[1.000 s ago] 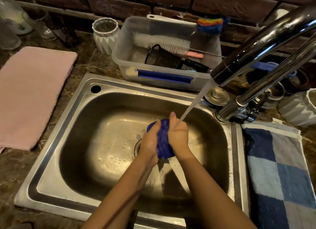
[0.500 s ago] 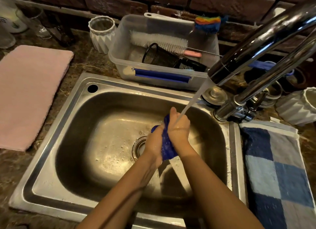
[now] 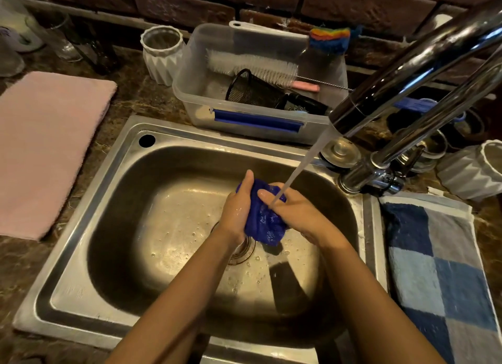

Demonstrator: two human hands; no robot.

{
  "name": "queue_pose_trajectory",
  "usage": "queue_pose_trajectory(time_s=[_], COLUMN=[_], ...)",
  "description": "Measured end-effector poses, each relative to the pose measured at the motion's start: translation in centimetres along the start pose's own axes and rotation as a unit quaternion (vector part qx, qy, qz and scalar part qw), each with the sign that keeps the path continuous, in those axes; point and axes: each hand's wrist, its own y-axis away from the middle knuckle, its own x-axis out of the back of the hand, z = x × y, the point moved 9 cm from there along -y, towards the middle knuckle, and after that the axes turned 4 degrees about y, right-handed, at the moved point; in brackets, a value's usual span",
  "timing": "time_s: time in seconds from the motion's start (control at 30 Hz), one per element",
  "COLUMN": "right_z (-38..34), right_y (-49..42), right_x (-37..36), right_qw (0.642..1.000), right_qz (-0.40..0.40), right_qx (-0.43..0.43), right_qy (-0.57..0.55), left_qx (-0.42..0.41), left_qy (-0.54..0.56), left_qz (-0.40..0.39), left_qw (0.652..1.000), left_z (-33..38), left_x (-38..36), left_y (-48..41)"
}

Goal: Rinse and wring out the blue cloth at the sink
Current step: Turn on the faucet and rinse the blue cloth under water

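Observation:
The blue cloth (image 3: 263, 222) is bunched into a wet wad between my two hands, above the drain of the steel sink (image 3: 114, 173). My left hand (image 3: 237, 208) presses its left side, fingers pointing up. On the right side, my right hand (image 3: 294, 211) closes over the cloth. A stream of water (image 3: 304, 168) runs from the chrome faucet (image 3: 402, 75) onto the cloth and my right fingers. Part of the cloth is hidden between the palms.
A clear plastic bin (image 3: 252, 124) with a bottle brush and black mesh cup stands behind the sink. A pink towel (image 3: 46, 151) lies left, a blue checked towel (image 3: 440, 268) right. White ribbed cups (image 3: 161, 54) (image 3: 478, 170) sit on the counter.
My hands have rotated around the cloth: the right hand has dropped and opened outward, more of the cloth shows between them. Water keeps running.

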Motion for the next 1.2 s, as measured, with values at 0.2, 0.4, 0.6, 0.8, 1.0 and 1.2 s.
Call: queue_pose_trajectory(time_s=[0.2,0.4,0.6,0.8,1.0,1.2], right_z=[-1.2,-0.3,-0.9,-0.4,1.1,0.9], right_y=[0.5,1.1,2.9,1.1,-0.9,1.0], right_x=[3.3,3.7,-0.5,1.8,2.3,-1.0], right_qw=[0.988,0.983,0.969,0.935,0.941,0.947], right_qz=[0.121,0.163,0.233,0.344,0.336,0.32], right_qx=[0.033,0.014,0.018,-0.012,-0.032,0.04], right_qy=[0.087,0.079,0.085,0.084,0.031,0.004], left_qx=[-0.079,0.054,0.023,0.024,0.061,0.079], left_qy=[-0.327,-0.01,0.079,0.117,0.08,0.097], left_qz=[0.051,-0.042,0.031,0.02,0.047,0.048], left_qw=[0.94,0.998,0.996,0.993,0.994,0.991], left_z=[2.0,-0.9,-3.3,-4.0,-4.9,-2.9], left_x=[1.5,1.7,0.5,-0.6,0.1,1.1], left_y=[-0.4,-0.2,-0.6,0.0,0.4,-0.5])
